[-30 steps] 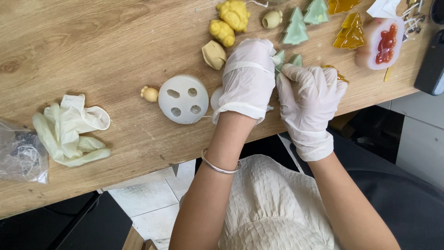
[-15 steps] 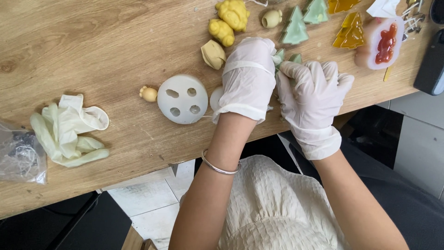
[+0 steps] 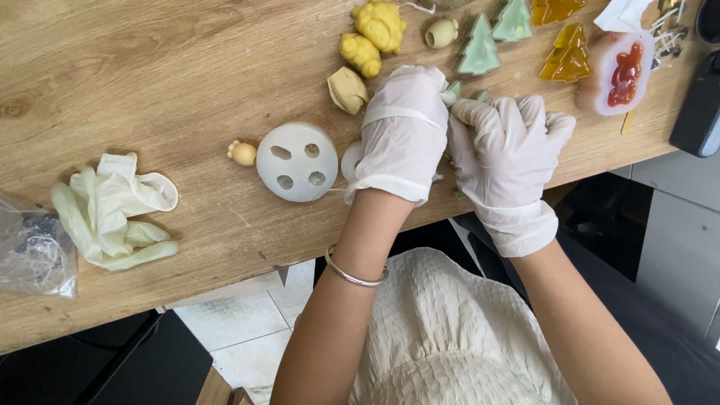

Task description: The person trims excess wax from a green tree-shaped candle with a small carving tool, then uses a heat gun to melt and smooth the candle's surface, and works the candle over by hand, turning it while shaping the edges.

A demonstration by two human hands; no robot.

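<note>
Green tree-shaped piece (image 3: 454, 93), pale and mostly hidden, sits just right of the frame's centre near the top, pinched between both gloved hands above the wooden table (image 3: 150, 67). Only its upper tips show between the fingers. The left hand (image 3: 401, 131) in a white glove is curled over it from the left, fingers bent down around it; the right hand (image 3: 504, 154), also gloved, is clenched against it from the right, knuckles up. How much of the piece each hand grips I cannot tell, as the gloves cover it.

Just left of the left hand, partly under its wrist, lies a small white disc (image 3: 351, 160), and beside that a round white mould (image 3: 298, 161) with four holes. A small yellow bead-like figure (image 3: 242, 153) touches the mould's left edge. Above the left hand lies a tan lump (image 3: 346, 89), and higher up two yellow bear figures (image 3: 371, 34) and a cream bead (image 3: 441, 32). Two more green trees (image 3: 495, 34) stand at the upper right, next to amber tree pieces (image 3: 566, 52) and a pink mould with red filling (image 3: 622, 71). At the far left lie crumpled pale gloves (image 3: 112, 210) and a clear plastic bag (image 3: 34, 255).
</note>
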